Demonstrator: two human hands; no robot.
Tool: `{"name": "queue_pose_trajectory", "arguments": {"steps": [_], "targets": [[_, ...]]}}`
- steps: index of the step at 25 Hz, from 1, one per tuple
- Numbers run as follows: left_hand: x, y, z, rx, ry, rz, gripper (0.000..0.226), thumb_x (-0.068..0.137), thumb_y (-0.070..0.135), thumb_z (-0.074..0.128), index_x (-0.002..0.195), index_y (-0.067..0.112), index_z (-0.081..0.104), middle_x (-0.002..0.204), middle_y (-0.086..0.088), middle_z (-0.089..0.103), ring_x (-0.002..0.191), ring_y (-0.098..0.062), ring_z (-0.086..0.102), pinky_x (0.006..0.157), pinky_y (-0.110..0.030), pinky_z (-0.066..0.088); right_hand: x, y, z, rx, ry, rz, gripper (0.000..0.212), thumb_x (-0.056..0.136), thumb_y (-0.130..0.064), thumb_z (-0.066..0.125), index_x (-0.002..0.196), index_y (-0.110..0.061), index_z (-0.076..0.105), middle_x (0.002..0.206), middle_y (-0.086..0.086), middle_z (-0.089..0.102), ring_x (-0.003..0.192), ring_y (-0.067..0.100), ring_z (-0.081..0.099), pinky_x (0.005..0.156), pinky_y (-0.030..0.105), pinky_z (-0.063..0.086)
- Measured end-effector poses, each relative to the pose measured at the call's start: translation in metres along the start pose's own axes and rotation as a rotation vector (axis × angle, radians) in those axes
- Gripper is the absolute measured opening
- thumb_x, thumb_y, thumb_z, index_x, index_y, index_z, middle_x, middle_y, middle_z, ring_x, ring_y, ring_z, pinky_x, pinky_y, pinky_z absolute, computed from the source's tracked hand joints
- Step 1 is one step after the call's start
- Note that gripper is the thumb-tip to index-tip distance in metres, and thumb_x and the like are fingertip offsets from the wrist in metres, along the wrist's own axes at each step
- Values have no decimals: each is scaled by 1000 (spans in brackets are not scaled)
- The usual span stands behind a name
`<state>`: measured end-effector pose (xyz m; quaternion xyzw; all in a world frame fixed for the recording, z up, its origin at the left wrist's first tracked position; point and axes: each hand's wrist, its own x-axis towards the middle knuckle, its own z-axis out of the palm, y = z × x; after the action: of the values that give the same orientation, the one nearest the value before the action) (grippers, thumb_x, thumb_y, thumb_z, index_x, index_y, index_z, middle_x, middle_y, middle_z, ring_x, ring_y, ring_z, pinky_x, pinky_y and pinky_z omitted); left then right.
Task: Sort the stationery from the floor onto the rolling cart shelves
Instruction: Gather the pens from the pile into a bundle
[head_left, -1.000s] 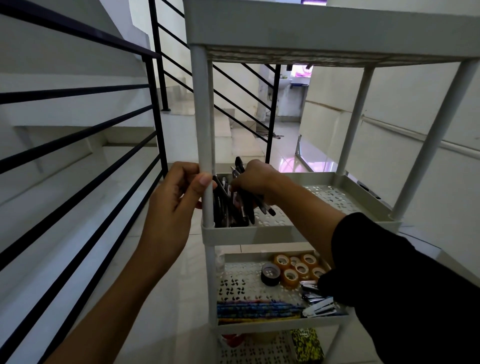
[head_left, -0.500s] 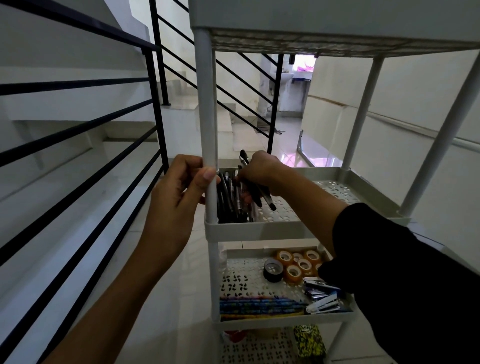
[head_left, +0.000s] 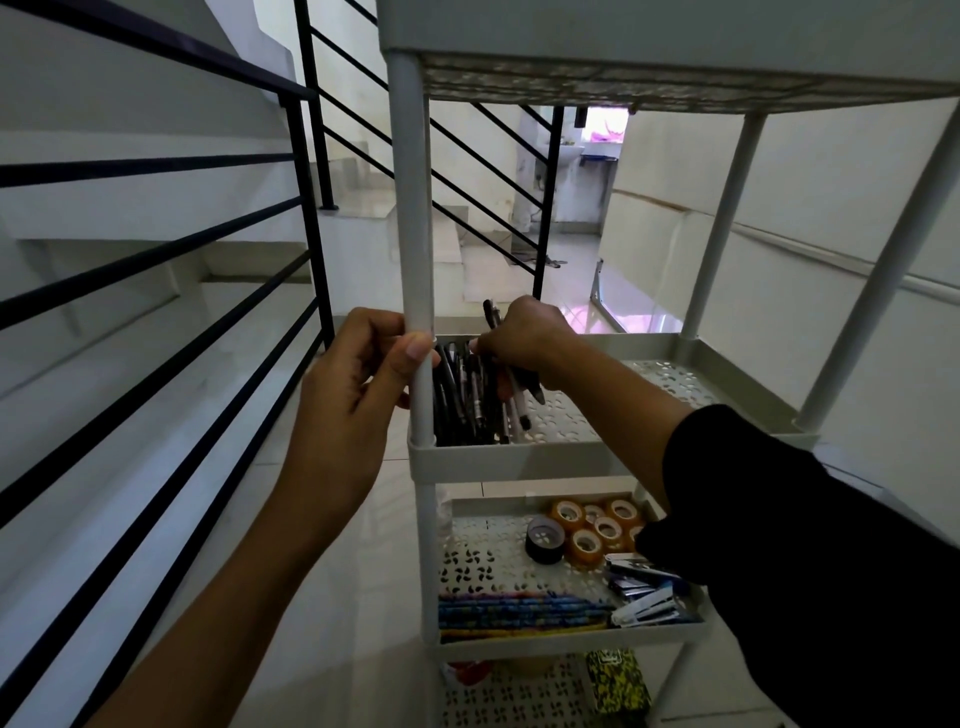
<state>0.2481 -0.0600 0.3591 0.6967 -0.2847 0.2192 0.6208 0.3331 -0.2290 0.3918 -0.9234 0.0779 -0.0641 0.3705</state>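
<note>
At the centre of the frame the right hand (head_left: 522, 335) was curled round a small bunch of pens (head_left: 511, 382), their long axes slanting from the upper end poking out above the knuckles down and rightward to tips that hung just over the perforated floor of the middle shelf (head_left: 660, 382). The loose pens (head_left: 467, 400) already lying on that shelf were packed against its left wall, immediately left of and below the held bunch, running roughly parallel to it. So the held pens probably needed only a short drop down and to the left to join the pile, and the right hand was the one placed for it.

The left hand (head_left: 358, 374) gripped the cart's smooth pale post (head_left: 418, 260) at centre left, thumb pressed across its front, seemingly to steady the cart.

The cart was matt plastic with cut-out shelf floors. On the lower shelf (head_left: 519, 647) lay glossy amber tape rolls (head_left: 592, 530), one dark tape roll (head_left: 544, 540), striped pencils (head_left: 519, 610) and metal staplers (head_left: 649, 595).
</note>
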Motion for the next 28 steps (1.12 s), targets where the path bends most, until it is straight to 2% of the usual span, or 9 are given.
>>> {"name": "queue_pose_trajectory", "arguments": {"steps": [4,8,10,13,16,19,22,24,28], "targets": [[0,0,0,2,1,-3,20,92,38,48,99,20,55,89,4,65,85,-5,65,68,-15,52,3,0,0,27,-14,13,12,91,-13,57,94,-2,56,102,22,64,88,34,68,80,44,58],[-1,0,-1,-5,-1,2,21,90,44,53,98,25,55,92,6,66,85,-5,64,69,-16,52,3,1,-6,76,-30,47,17,93,-9,53,107,1,53,100,23,64,81,35,71,73,45,60],[-1,0,-1,8,4,9,20,89,45,52,97,27,54,94,5,66,84,-5,64,69,-15,52,1,0,-8,82,-35,49,14,93,-8,52,105,-1,51,100,23,64,79,35,71,73,45,60],[-1,0,-1,3,8,5,15,92,40,51,96,25,54,91,2,65,83,-5,65,69,-16,53,-1,-1,-9,4,-1,16,14,91,-13,53,102,-4,53,108,20,62,90,34,68,82,44,57],[0,1,0,6,11,-1,16,93,38,48,95,24,54,89,1,65,82,-5,64,69,-17,53,-5,-5,-12,-74,39,-10,10,90,-18,53,87,-9,51,107,18,62,92,33,65,84,44,56],[0,1,1,-14,16,2,17,90,37,47,96,23,54,89,3,66,83,-4,64,69,-16,52,-11,-10,-16,-119,42,-29,12,91,-22,51,91,-10,52,105,17,63,91,31,65,83,42,56],[-1,-1,2,-19,11,17,16,91,41,53,96,26,54,92,4,65,83,-3,64,69,-16,53,-17,-11,-19,-67,-19,3,24,95,-23,47,90,-1,55,93,19,67,79,33,70,77,45,58],[-1,-2,2,-25,17,14,20,88,45,50,95,28,54,91,6,65,83,-4,64,69,-17,53,-24,-12,-23,-25,-73,40,31,98,-23,42,89,2,56,82,22,69,72,35,71,73,47,59],[-1,-2,3,-31,24,16,20,87,45,48,95,28,54,93,4,64,83,-4,64,69,-17,53,-29,-13,-29,14,-126,77,34,101,-24,39,97,6,54,71,20,66,61,31,68,69,41,60]]}}
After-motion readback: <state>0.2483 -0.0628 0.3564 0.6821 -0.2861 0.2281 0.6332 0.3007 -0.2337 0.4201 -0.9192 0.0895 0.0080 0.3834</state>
